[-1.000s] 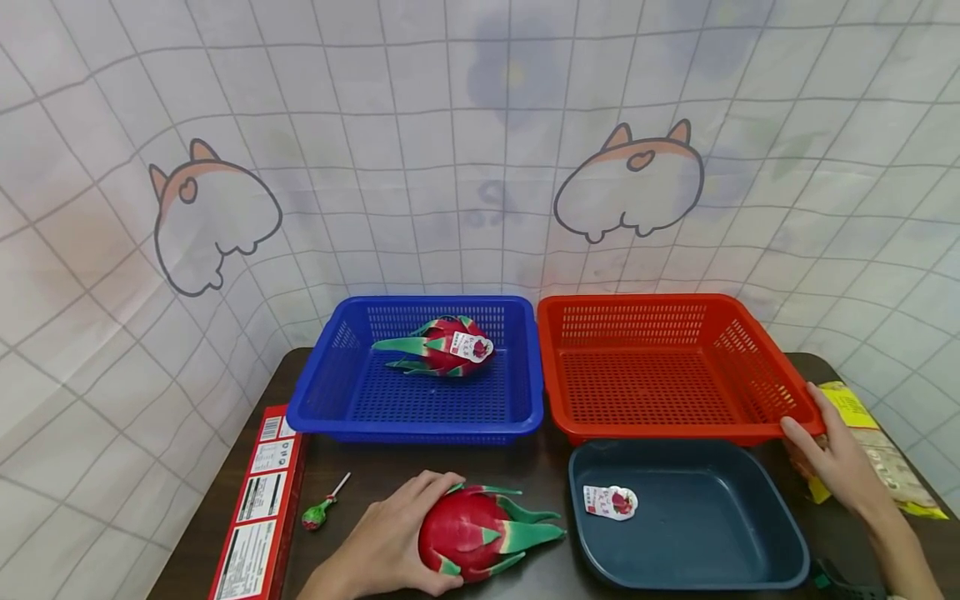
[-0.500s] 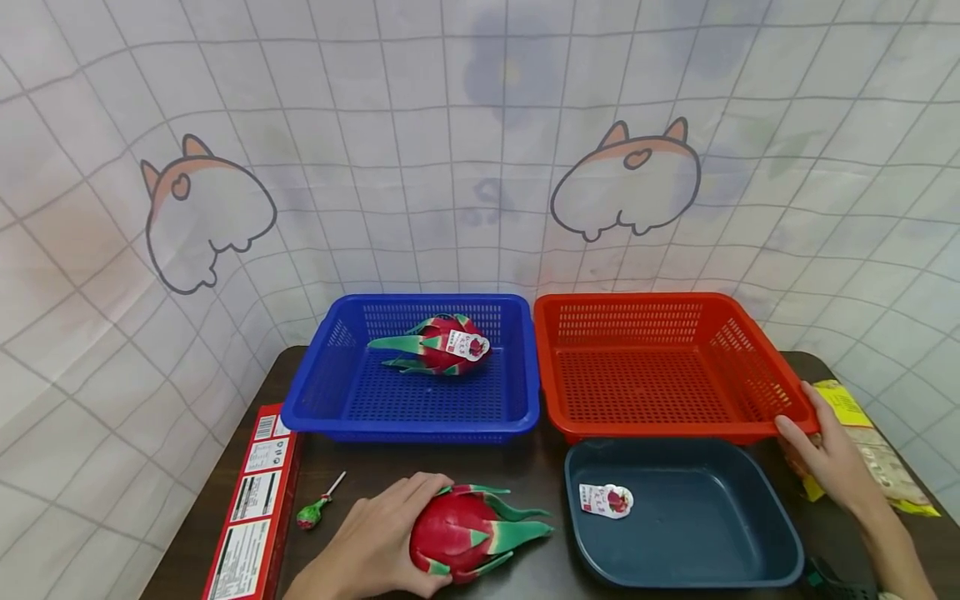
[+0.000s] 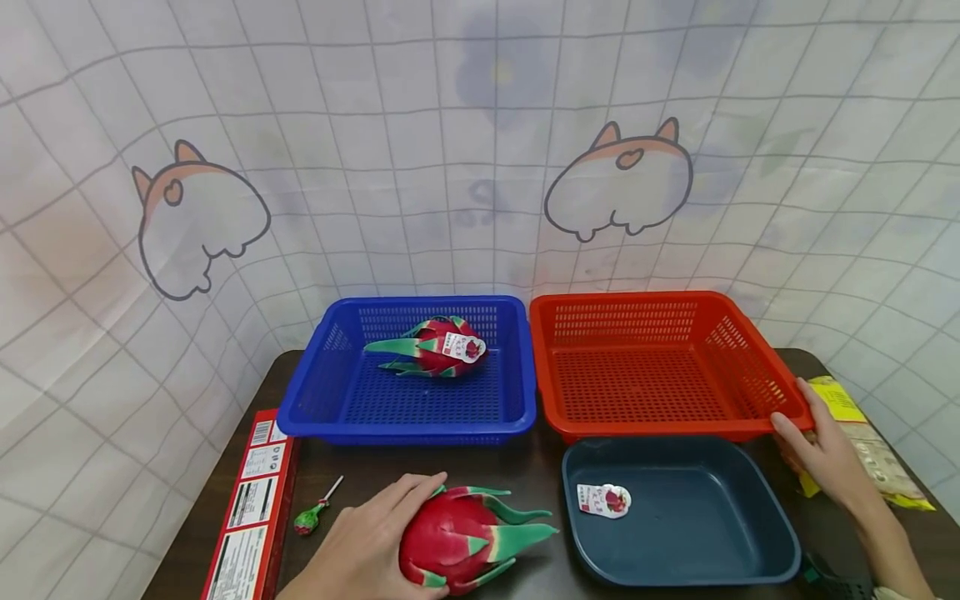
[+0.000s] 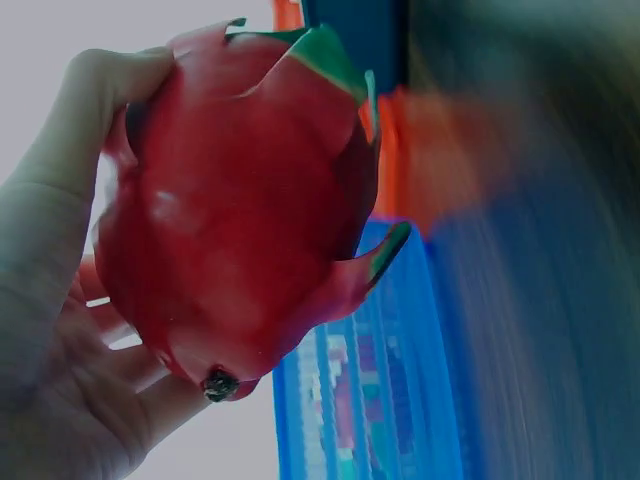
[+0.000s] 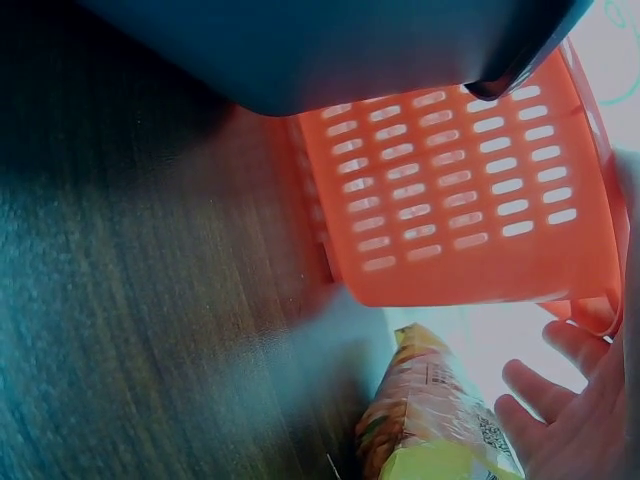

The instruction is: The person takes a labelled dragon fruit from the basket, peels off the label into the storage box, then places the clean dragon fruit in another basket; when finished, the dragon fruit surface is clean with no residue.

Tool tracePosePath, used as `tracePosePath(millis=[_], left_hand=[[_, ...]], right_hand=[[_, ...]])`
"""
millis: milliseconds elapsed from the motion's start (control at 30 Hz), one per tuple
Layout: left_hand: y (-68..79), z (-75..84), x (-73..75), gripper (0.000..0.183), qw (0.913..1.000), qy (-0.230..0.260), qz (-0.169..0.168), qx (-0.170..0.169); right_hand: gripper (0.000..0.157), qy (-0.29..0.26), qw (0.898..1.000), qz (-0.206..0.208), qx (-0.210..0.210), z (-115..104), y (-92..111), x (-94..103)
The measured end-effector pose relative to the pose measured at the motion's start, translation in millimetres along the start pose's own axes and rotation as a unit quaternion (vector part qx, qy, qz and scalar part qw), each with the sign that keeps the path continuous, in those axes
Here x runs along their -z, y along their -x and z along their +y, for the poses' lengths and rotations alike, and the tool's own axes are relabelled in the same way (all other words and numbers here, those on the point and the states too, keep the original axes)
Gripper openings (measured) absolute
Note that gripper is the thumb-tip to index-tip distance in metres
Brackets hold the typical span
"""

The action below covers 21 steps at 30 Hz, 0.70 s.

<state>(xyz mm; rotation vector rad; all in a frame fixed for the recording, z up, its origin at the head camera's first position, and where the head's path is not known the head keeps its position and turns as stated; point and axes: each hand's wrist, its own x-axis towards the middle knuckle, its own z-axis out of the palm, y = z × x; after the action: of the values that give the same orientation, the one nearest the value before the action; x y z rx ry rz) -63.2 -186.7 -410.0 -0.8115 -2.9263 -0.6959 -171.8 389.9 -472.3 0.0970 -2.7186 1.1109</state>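
Note:
In the head view my left hand (image 3: pixel 367 542) grips a red dragon fruit (image 3: pixel 450 533) at the front centre, its green leaf tips pointing right. The left wrist view shows the thumb on one side of the dragon fruit (image 4: pixel 230 200) and fingers round the other. A second dragon fruit (image 3: pixel 427 360) with a white tag lies in the blue basket (image 3: pixel 405 432). My right hand (image 3: pixel 836 462) rests at the near right corner of the red basket (image 3: pixel 630 383). Its fingers (image 5: pixel 575 345) look fairly straight outside the basket wall in the right wrist view; the thumb is hidden there.
A dark blue tray (image 3: pixel 690 533) with a dragon fruit tag (image 3: pixel 603 501) stands before the red basket. To the left lie a lollipop (image 3: pixel 315 510) and a long red box (image 3: pixel 251 508). A yellow-topped food bag (image 3: pixel 873 446) lies at the right.
The head view has shifted slightly, moving most things left in it. The held dragon fruit looks slightly larger and lower in view. My right hand stays at the red basket's corner.

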Motion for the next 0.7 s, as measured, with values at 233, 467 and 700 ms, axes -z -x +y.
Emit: tracePosePath(millis=[233, 467, 700], left_hand=[[-2.9, 25.1, 3.0, 0.09, 0.9998, -0.002, -0.001, -0.02], [-23.8, 34.8, 12.0, 0.085, 0.9982, -0.018, 0.027, -0.05], [-67.6, 36.2, 9.8, 0.082, 0.9906, -0.048, 0.055, -0.115]], right_hand=[[0.077, -0.005, 1.0, 0.002, 0.007, 5.3, -0.3, -0.9], [0.077, -0.014, 1.0, 0.005, 0.007, 3.8, -0.1, 1.2], [0.078, -0.017, 1.0, 0.001, 0.0, 1.2, 0.5, -1.2]])
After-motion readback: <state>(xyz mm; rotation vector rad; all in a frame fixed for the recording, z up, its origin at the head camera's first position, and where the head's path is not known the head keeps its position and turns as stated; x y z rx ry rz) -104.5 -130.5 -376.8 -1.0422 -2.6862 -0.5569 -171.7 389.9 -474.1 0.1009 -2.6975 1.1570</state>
